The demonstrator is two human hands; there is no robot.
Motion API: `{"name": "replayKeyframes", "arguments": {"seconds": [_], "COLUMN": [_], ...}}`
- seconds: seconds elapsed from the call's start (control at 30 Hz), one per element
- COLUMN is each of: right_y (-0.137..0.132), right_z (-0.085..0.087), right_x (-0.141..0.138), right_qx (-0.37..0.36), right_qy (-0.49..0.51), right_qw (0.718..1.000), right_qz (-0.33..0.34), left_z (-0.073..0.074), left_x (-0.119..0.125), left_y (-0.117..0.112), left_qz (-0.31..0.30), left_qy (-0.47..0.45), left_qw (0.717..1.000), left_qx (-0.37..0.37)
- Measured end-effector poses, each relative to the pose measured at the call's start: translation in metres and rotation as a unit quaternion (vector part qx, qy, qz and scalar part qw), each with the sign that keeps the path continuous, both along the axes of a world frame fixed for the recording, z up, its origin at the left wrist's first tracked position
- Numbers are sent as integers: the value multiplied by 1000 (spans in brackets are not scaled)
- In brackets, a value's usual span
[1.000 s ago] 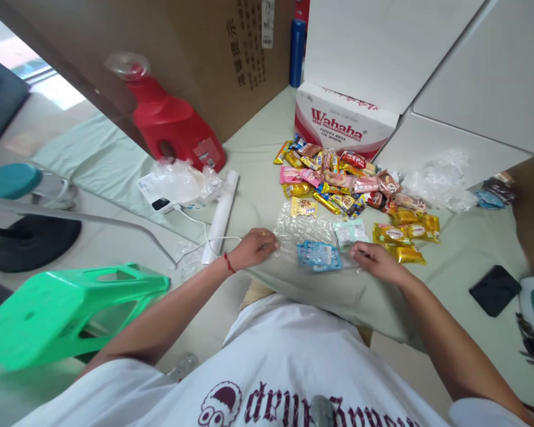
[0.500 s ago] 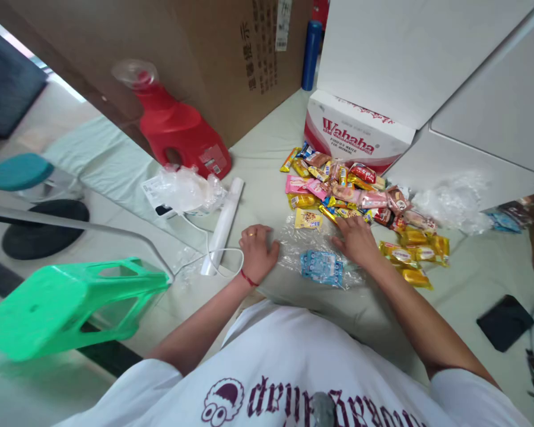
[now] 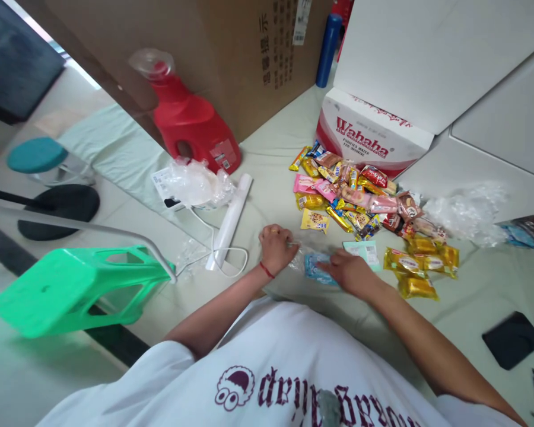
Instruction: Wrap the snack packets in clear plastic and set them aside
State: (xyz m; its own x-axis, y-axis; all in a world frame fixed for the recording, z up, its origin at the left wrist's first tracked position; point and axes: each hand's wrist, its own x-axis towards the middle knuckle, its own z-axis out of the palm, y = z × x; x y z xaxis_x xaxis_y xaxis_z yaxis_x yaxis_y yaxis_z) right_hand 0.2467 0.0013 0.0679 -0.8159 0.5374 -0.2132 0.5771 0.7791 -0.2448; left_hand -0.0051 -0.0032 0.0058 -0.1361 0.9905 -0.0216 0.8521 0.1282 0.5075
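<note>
My left hand [image 3: 276, 247], with a red cord at the wrist, is closed and pinches the left edge of a clear plastic bag [image 3: 303, 255] lying on the pale green sheet. My right hand [image 3: 349, 273] rests on a blue patterned packet [image 3: 315, 265] inside or on that bag, fingers curled over it. A pale green packet [image 3: 364, 250] lies just beyond my right hand. A heap of wrapped snacks [image 3: 351, 193] in pink, yellow and red spreads further back, with gold packets [image 3: 420, 264] to the right.
A red detergent jug [image 3: 189, 121] and a large cardboard box [image 3: 231, 53] stand at the back left, a Wahaha carton [image 3: 365, 133] behind the snacks. A white roll [image 3: 230, 219], cable and crumpled plastic lie left. A green stool [image 3: 75, 287] lies tipped over. A black phone [image 3: 511, 339] sits right.
My right hand has pulled back from the snack heap onto the blue packet. The clear bag is now gathered between both hands, and the pale green packet shows again.
</note>
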Motion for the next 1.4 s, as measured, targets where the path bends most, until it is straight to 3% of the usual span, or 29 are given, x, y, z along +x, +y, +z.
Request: {"name": "replayKeyframes", "arguments": {"seconds": [0.07,0.2,0.3,0.4,0.47,0.53,0.63,0.73,0.8,0.83,0.93,1.03,1.17,1.27,1.33,1.4], "right_y": [-22,-44,-48,-53,-58,-64,-70,-73,-74,-74,-76,-77,-71,-63,-59,-59], "right_z": [-8,-18,-22,-25,-27,-29,-34,-44,-53,-56,-61,-53,-37,-35,-39,-43], "right_x": [3,8,5,-1,-1,5,27,49,54,52,42,29,8,-11,-21,-24], "right_qx": [5,1,0,4,2,-16,-59,26,95,107,89,76,-8,-55,-116,-226], "right_qy": [-23,-28,-20,-10,7,49,170,229,175,142,108,158,207,238,332,462], "right_qw": [1000,1000,999,999,997,995,976,907,846,832,843,845,843,841,799,699], "right_qz": [13,-13,-31,-50,-71,-85,-121,-352,-495,-525,-519,-506,-497,-482,-487,-496], "left_z": [5,22,39,50,49,42,29,23,24,25,26,20,15,21,27,31], "left_x": [-7,-35,-44,-17,16,49,81,90,90,89,86,80,76,81,87,92], "left_y": [1,1,-4,-12,-18,-25,-35,-45,-50,-52,-52,-46,-37,-36,-41,-49], "left_qz": [-12,-106,-137,-149,-161,-179,-235,-289,-287,-270,-169,-84,-84,-89,-107,-150], "left_qy": [-26,-107,-266,-412,-429,-385,-200,-8,53,71,96,90,68,56,45,24], "left_qw": [1000,987,943,876,865,884,941,951,952,958,981,991,994,994,992,988], "left_qx": [-1,-51,-145,-201,-206,-195,-140,-113,-92,-69,19,46,-7,-44,-45,-8]}}
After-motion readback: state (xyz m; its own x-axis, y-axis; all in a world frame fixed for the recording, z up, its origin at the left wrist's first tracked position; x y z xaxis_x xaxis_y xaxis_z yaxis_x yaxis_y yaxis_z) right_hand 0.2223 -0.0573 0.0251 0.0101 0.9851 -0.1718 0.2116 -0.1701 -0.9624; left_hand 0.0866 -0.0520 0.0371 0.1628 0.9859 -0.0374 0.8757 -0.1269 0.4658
